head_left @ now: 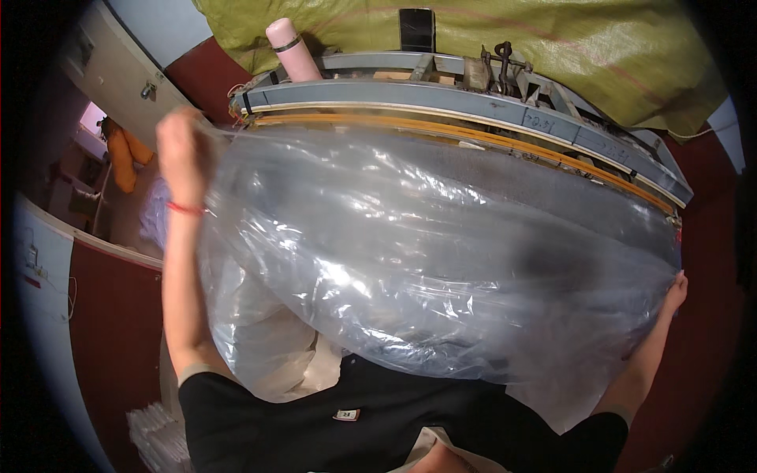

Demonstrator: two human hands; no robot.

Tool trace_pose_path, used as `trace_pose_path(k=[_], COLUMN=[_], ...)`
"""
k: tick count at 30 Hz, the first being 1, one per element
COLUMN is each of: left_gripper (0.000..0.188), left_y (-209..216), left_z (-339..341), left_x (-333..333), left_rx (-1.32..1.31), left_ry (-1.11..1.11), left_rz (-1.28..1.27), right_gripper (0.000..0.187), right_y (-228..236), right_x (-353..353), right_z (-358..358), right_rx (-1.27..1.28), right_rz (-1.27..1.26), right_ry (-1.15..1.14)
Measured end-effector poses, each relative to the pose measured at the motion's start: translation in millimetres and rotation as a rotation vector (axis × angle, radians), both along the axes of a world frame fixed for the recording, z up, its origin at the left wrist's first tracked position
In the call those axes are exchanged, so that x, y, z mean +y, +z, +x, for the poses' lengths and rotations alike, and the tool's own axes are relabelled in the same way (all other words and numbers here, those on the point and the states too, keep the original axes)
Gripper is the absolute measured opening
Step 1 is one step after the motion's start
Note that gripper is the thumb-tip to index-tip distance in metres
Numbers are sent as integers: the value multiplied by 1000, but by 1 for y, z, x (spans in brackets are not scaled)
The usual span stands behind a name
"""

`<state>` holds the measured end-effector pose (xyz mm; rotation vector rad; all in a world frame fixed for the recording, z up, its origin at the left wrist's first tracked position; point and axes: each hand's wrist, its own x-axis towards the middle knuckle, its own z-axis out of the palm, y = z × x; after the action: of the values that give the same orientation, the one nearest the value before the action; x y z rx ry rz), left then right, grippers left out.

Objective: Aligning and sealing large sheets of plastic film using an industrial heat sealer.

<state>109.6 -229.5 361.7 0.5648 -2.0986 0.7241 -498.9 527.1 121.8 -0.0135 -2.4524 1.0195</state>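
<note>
A wide sheet of clear plastic film (410,244) is stretched between my two hands, shiny and creased, sagging toward my chest. My left hand (181,154), slightly blurred, is raised at the far left and closed on the film's upper left corner. Lower down at the right, my right hand (676,292) pinches the film's right edge. Beyond the film's far edge runs a long grey metal bar (378,96) with an orange strip (473,140) along its near side. Film covers part of the surface in front of the bar.
A pink bottle (292,49) stands behind the bar, and a dark phone (416,30) rests on yellow-green sheeting (552,47). A black metal clamp (503,67) sticks up from the frame. Stacked clear plastic (158,437) lies at lower left, near a doorway.
</note>
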Motion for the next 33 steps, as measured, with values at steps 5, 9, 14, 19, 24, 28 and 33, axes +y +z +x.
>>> trace_pose_path(k=[5,9,14,19,24,28,33], left_gripper=[58,57,55,44,27,24,24], left_y=[-117,-154,-168,-164,-157,-160,-161], left_z=[-41,-39,-52,-71,-99,-112,-111], left_x=[40,7,-14,-21,-15,-10,-18], left_rx=[-650,-563,-547,-494,-267,19,-200], left_ry=[-340,-160,-166,-143,-17,45,-20], left_rz=[848,829,718,619,508,491,558], right_gripper=[37,38,37,35,30,32,32], right_y=[-4,-4,0,21,66,92,101], right_x=[9,6,1,4,18,28,2], right_z=[-7,-5,3,22,71,107,114], right_rx=[-29,-117,45,-171,-138,-59,43], right_rz=[4,-60,-61,-340,-665,-618,-514], right_ry=[48,7,42,155,234,94,103])
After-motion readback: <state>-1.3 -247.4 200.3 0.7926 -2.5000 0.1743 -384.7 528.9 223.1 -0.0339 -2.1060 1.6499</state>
